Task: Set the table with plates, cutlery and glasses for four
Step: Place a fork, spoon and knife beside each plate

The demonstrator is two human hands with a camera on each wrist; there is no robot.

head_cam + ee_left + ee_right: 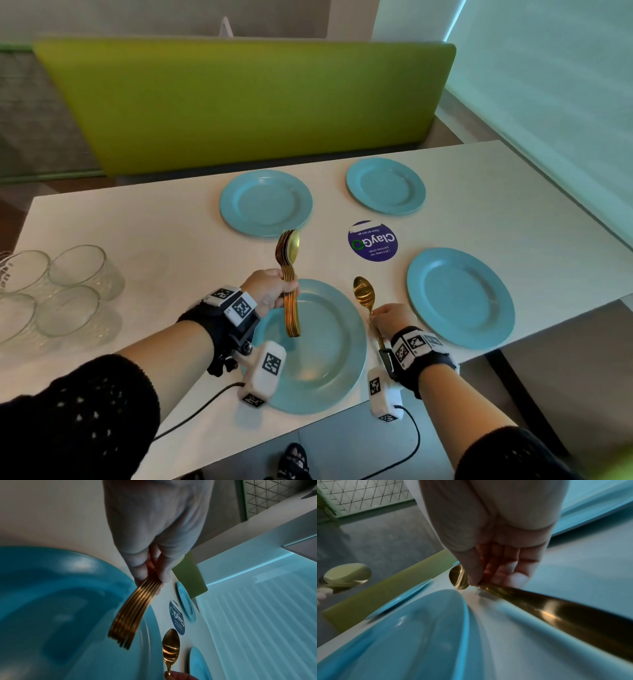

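Several blue plates lie on the white table [171, 240]: a near plate [329, 359], a right plate [460, 298], and two far plates [265, 202] [385, 186]. My left hand [270, 291] grips a bundle of gold cutlery [291, 274] upright over the near plate's far rim; its handles [130, 615] fan out below the fist. My right hand [387, 320] pinches a single gold spoon [364, 294] by the handle, between the near plate and the right plate, bowl pointing away. In the right wrist view the spoon handle [556, 612] runs close under the camera.
Several clear glasses [68, 291] stand grouped at the table's left end. A round purple sticker [373, 241] lies mid-table. A green bench back [239, 102] runs behind the far edge. The near table edge is just below my wrists, with cables hanging.
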